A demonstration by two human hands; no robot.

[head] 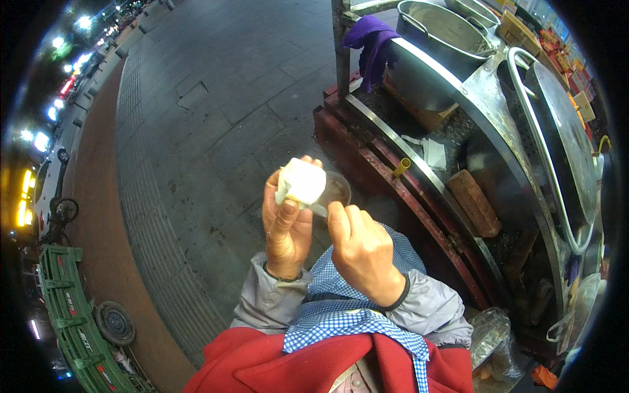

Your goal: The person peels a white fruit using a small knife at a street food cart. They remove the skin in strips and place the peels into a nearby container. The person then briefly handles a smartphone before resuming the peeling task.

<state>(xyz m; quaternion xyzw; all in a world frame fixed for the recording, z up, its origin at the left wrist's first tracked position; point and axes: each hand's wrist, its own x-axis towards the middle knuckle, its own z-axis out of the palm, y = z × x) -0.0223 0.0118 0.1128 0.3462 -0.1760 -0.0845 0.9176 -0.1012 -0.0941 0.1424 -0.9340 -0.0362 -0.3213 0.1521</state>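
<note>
My left hand point(287, 226) holds a small pale, rounded thing point(303, 182), perhaps a wrapper or dough with bright glare on it, between thumb and fingers. To its right, my right hand point(361, 245) is closed around the end of a small flat tool point(319, 210), whose pale blade points at the pale thing; its handle is hidden in the fist. Just beyond the hands, lower down, is a round container point(340, 187) with brownish contents, partly hidden by the fingers.
On my right stands a metal cart point(491, 113) bearing a large pot point(442, 29) and a round lid point(565, 142). A purple cloth point(371, 44) hangs on its rail. A brick point(472, 202) lies on the lower shelf. Plastic bags point(496, 339) sit near my right side.
</note>
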